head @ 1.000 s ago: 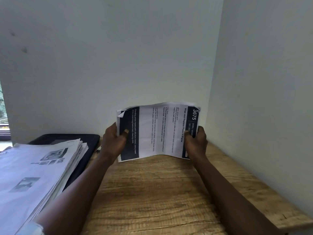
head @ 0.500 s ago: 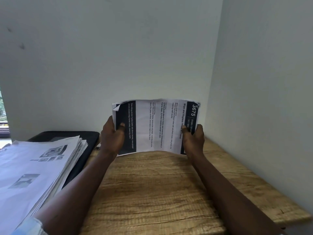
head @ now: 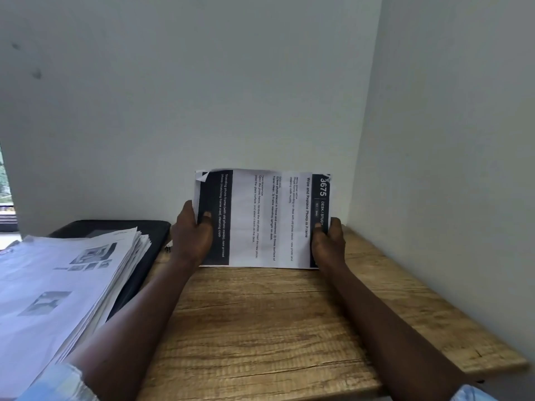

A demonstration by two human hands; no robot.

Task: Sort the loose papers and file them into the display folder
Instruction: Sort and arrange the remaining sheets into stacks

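Observation:
A small bundle of printed sheets (head: 260, 218) stands upright on its long edge on the wooden desk (head: 260, 322), near the back wall. The front sheet is turned sideways, with dark bands at both ends and the number 3675. My left hand (head: 192, 235) grips the bundle's left end, thumb on the front. My right hand (head: 328, 241) grips its right end the same way. A thick pile of loose papers (head: 58, 282) lies at the left. It partly covers a black display folder (head: 144, 235), which lies flat behind and under it.
White walls close the desk at the back and on the right. The desk's right edge (head: 477, 342) runs diagonally toward the front. A small object (head: 168, 247) lies beside the folder's right edge, mostly hidden by my left hand.
The bundle was bowed and held just above the desk. Now it is straightened, its lower edge is set down on the wood, and its sheets look squared. Both hands keep their grip.

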